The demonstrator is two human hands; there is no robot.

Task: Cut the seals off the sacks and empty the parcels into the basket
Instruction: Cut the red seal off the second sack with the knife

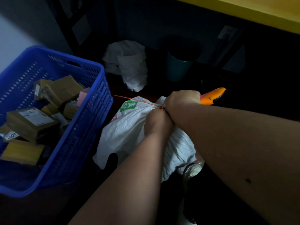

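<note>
A white woven sack (128, 129) with green print lies on the dark floor in the middle. Its neck is bunched and tied with a thin red seal (142, 102) whose tail sticks out to the left. My left hand (156, 120) grips the gathered neck just below the seal. My right hand (182, 99) is shut on an orange-handled cutting tool (212, 96) right at the seal; its blades are hidden behind the hand. A blue plastic basket (90, 101) at the left holds several brown parcels (32, 120).
A crumpled empty white sack (128, 65) lies behind, beside a dark teal bin (177, 69). A yellow tabletop edge (259, 8) runs across the top right. My shoe (192, 170) shows below the sack. The floor is dim.
</note>
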